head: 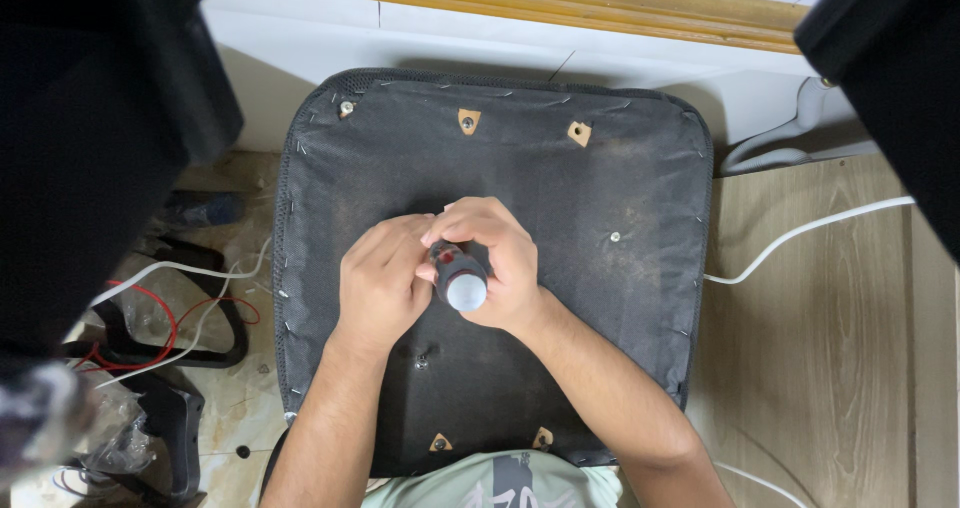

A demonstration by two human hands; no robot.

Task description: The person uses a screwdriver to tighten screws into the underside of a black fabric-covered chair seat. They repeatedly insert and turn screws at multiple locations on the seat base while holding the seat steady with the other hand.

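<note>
An upturned chair seat [590, 198], its underside covered in stapled black fabric, lies in front of me. A screwdriver [460, 276] with a black and red handle and a grey end cap stands upright on the middle of it. My right hand [500, 263] is wrapped around the handle. My left hand [382, 283] rests against the handle from the left, fingers curled at its lower part. The tip of the tool is hidden under my hands. A bolt [421, 362] sits in the fabric just below my left wrist.
Black chair parts [170, 353], red and white wires [160, 303] and clear plastic bags [120, 443] lie on the tiled floor at left. A white cable [800, 233] runs over a wooden panel [820, 368] at right. Dark shapes fill the upper corners.
</note>
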